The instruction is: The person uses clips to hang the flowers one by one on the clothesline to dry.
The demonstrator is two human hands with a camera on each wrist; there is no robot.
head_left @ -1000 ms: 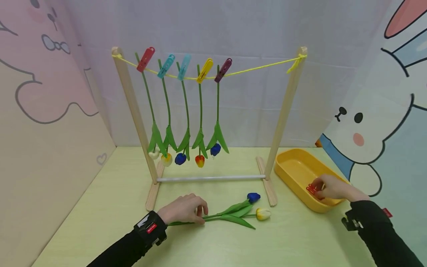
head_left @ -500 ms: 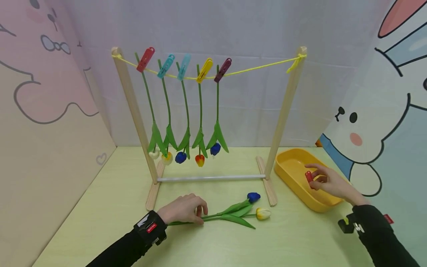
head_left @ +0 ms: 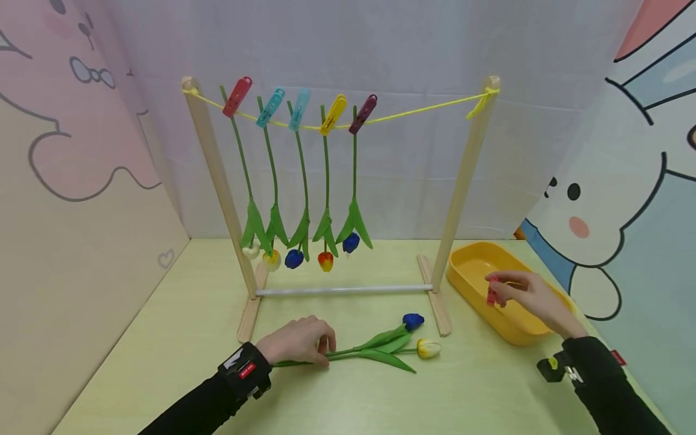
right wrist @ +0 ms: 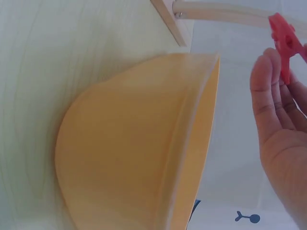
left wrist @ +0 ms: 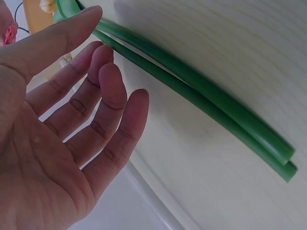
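Observation:
My right hand (head_left: 530,296) pinches a red clothespin (head_left: 492,292) between thumb and fingers, over the yellow tray (head_left: 464,279). The right wrist view shows this clothespin (right wrist: 286,40) at the fingertips. My left hand (head_left: 299,341) rests at the stems of two artificial tulips lying on the table, a blue tulip (head_left: 413,321) and a yellow-white tulip (head_left: 429,348). In the left wrist view, a gap separates the thumb from the loosely bent fingers of the left hand (left wrist: 62,110), and the green stems (left wrist: 192,91) pass beside the fingertips.
A wooden frame (head_left: 469,175) carries a yellow string (head_left: 424,111). Several tulips hang upside down from it by clothespins, including a red one (head_left: 237,96) and a maroon one (head_left: 363,114). A white bar (head_left: 342,291) joins the frame's feet.
My right hand has risen from inside the tray with the red clothespin and shifted slightly left. The left hand and the lying tulips have stayed nearly still.

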